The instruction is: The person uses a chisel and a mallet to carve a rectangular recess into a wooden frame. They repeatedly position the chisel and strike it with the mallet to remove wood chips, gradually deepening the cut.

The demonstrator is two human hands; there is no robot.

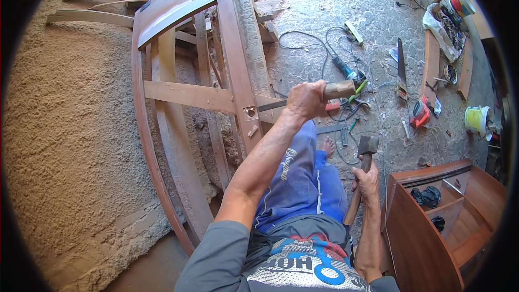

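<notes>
My left hand (307, 99) is wrapped round a chisel (341, 91). The chisel's wooden handle sticks out to the right, and its dark blade points left toward a small square hole (250, 112) cut in a wooden frame (230, 38). Whether the blade tip touches the wood I cannot tell. Below the hole a loose wood chip (252, 131) lies on the same frame member. In my right hand (367, 181) is a hammer (368, 145), gripped by its wooden handle with the head up, low at my right side and apart from the chisel.
Sawdust (81, 119) is heaped on the left, with curved wood strips (92, 17) behind it. On the floor lie a corded power tool (346, 69), a handsaw (401, 70), a metal square (340, 130) and a red tool (420, 112). A brown cabinet (427, 232) stands at lower right, near a bucket (477, 120).
</notes>
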